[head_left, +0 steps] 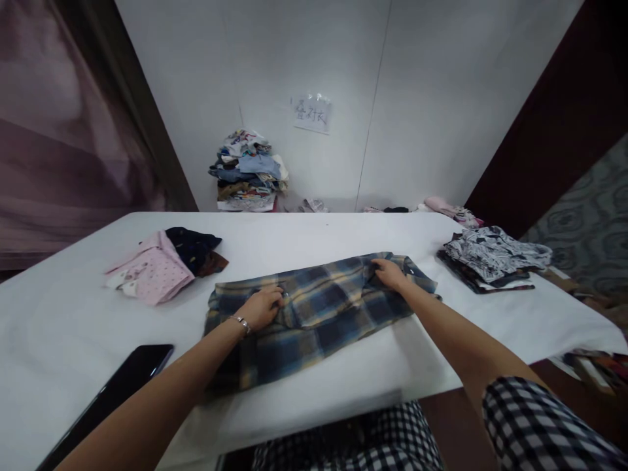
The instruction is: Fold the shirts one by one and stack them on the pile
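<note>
A blue, yellow and grey plaid shirt [318, 307] lies partly folded in a long strip across the white table, in front of me. My left hand [261, 309], with a bracelet at the wrist, pinches the folded layer toward the shirt's left part. Closed on the cloth near the right end is my right hand [388, 273], beside what looks like the collar. The fingertips of both hands are partly hidden by fabric. Below the shirt, the white tabletop [353, 366] shows.
On the left lie a pink garment [159, 268] and a dark garment [192, 245]. A black phone-like slab [132, 373] rests near my left forearm. Folded clothes [490, 255] are stacked at right. Behind the table rises a tall clothes pile [250, 171] by the wall.
</note>
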`<state>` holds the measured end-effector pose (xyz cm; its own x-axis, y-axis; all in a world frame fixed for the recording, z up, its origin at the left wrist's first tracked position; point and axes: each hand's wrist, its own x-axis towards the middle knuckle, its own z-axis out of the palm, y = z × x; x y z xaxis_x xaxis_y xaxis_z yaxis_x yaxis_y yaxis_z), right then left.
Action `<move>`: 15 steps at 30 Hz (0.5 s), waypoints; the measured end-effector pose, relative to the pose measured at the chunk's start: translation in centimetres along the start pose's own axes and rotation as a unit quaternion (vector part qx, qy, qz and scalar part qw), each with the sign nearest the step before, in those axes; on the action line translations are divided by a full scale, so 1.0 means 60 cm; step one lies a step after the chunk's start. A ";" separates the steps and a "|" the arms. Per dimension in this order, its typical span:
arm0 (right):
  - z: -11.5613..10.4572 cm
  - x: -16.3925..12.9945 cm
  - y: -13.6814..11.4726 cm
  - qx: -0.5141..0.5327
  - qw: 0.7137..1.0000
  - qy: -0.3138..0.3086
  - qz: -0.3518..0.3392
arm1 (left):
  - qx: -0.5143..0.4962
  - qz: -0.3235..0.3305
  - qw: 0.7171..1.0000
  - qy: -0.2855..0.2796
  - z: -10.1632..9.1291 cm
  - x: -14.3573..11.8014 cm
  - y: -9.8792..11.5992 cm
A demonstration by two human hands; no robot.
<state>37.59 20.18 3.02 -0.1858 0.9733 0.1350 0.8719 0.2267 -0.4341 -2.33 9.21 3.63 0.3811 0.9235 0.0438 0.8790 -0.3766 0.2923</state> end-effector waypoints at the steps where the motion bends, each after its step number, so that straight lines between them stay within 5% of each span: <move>1: 0.000 0.005 0.003 -0.001 1.000 -0.005 -0.012 | -0.001 -0.011 1.000 -0.002 -0.001 0.000 -0.001; 6: 0.021 0.016 -0.001 -0.053 0.992 -0.040 -0.109 | 0.029 -0.028 0.999 -0.005 -0.006 0.010 0.000; 10: 0.028 0.013 -0.004 -0.060 0.993 -0.018 -0.101 | 0.044 0.012 0.998 0.036 -0.034 0.026 -0.002; 12: 0.025 0.009 -0.002 -0.058 0.994 -0.011 -0.089 | 0.022 0.009 0.995 0.097 -0.064 0.027 -0.011; 15: 0.021 0.002 0.002 -0.052 0.995 -0.015 -0.080 | 0.020 -0.015 0.965 0.260 -0.108 0.009 -0.030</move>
<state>37.13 20.35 1.88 -0.3374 0.9263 0.1677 0.8721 0.3746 -0.3148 -5.55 10.88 9.34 0.1693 0.8413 0.5135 0.9018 -0.3424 0.2637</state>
